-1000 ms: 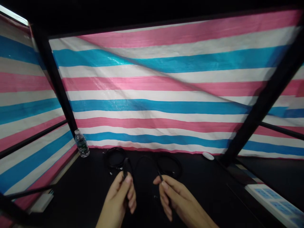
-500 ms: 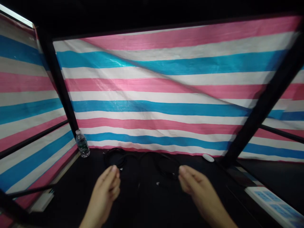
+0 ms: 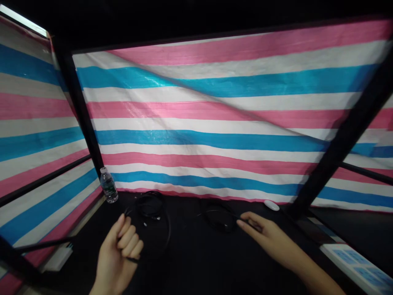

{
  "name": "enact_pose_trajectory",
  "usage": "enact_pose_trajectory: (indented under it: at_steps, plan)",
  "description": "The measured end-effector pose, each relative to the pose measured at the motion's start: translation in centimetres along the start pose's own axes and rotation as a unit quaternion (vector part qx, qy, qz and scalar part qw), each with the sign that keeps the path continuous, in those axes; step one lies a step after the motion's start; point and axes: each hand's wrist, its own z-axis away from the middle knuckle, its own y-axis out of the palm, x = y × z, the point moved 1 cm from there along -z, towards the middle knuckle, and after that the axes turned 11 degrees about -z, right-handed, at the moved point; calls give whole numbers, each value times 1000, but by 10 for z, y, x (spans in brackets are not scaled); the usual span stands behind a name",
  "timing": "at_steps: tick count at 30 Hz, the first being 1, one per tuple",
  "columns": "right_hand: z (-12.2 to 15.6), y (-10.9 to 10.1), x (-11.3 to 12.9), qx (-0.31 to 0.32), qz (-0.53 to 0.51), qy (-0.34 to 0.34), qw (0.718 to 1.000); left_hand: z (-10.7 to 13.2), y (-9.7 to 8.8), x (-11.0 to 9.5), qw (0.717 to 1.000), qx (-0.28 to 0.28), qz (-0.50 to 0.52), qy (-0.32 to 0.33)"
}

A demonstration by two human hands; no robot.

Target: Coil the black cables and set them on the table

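Observation:
On the black tabletop (image 3: 196, 258), my left hand (image 3: 121, 250) is closed round a black cable; a short end pokes out above the thumb and another part shows below the fingers. A curved stretch of black cable (image 3: 168, 229) runs between this hand and a coiled black cable (image 3: 150, 207) behind it, with small light plug ends. My right hand (image 3: 260, 231) pinches a black cable between thumb and fingertips, beside a second loose coil of black cable (image 3: 215, 223). Where the held cables end is hard to see against the dark surface.
A clear plastic water bottle (image 3: 109, 186) stands at the back left corner. A white mouse-like object (image 3: 272, 205) lies at the back right. Black frame posts (image 3: 334, 151) and striped sheeting (image 3: 199, 139) enclose the table. A white box with blue labels (image 3: 353, 258) sits at right.
My left hand has moved left and down and turned, with its fingers curled in. My right hand has shifted slightly right and flattened. The cables between the hands now lie further apart.

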Motion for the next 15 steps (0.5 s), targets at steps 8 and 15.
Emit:
enact_pose_trajectory:
  at_steps: [8,15]
  plan:
    - [4,80,7,26,209,-62,976,-6,47,43,982,144,73,-103]
    - [-15,113,-3,-55,264,-260,927,-12,45,51,953,223,148,-143]
